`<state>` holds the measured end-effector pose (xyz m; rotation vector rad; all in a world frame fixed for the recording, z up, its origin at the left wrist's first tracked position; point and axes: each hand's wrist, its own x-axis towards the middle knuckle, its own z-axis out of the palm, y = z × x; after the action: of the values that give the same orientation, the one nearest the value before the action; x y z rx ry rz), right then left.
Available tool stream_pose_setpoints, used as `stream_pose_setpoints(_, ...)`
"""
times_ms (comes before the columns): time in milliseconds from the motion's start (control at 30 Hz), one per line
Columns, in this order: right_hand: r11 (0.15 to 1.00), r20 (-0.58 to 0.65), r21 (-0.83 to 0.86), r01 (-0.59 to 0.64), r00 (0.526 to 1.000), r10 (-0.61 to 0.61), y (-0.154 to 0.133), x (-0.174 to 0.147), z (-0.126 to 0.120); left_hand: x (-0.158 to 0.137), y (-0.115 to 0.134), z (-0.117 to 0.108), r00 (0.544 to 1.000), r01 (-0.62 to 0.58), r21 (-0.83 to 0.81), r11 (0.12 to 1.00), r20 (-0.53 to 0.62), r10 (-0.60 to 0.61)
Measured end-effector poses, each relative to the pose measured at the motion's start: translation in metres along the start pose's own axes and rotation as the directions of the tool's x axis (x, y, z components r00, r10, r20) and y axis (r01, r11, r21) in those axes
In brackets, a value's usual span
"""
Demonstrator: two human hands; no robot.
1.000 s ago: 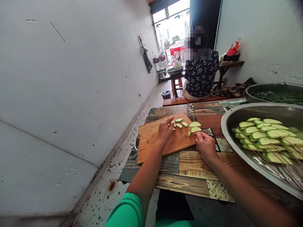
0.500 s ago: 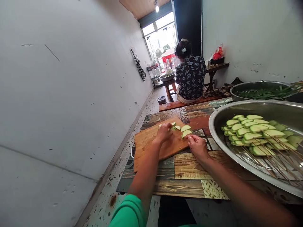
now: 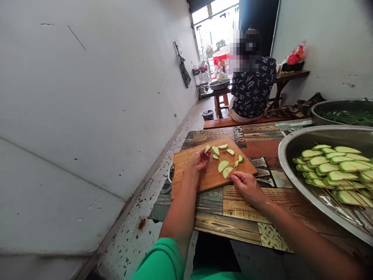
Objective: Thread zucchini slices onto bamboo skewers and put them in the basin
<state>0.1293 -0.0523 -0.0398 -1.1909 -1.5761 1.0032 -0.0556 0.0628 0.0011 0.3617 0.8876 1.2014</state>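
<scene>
Skewering looks midway: right hand (image 3: 247, 186) pinches a thin bamboo skewer (image 3: 222, 165) carrying two pale green squash slices (image 3: 225, 168); left hand (image 3: 199, 158) pinches another slice (image 3: 207, 148) ahead, loose slices (image 3: 224, 148) remaining beyond.

Matt wooden cutting board (image 3: 204, 177) (shiny steel basin (image 3: 291, 144) beside)

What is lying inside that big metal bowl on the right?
The bowl holds rows of green slices threaded on thin skewers. Whatever lies under the slices is covered, and the bowl's right part is out of frame.
</scene>
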Motion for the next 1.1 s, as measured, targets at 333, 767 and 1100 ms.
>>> stream_pose_setpoints(333, 0.999, 0.056, -0.036, -0.019, 0.998, 0.021, -0.006, -0.005, 0.001, -0.003, -0.004, 0.001, 0.999, -0.027, -0.065, 0.998, -0.041, 0.025)
stream_pose_setpoints(767, 0.997, 0.046, 0.037, -0.074, 0.996, 0.072, 0.001, -0.004, 0.003, 0.000, -0.004, 0.000, 0.999, -0.016, -0.058, 0.998, -0.038, 0.014)
stream_pose_setpoints(1100, 0.997, 0.059, 0.027, -0.066, 0.996, 0.064, 0.001, -0.006, 0.003, 0.010, -0.005, -0.008, 1.000, -0.013, -0.061, 0.998, -0.022, 0.012)
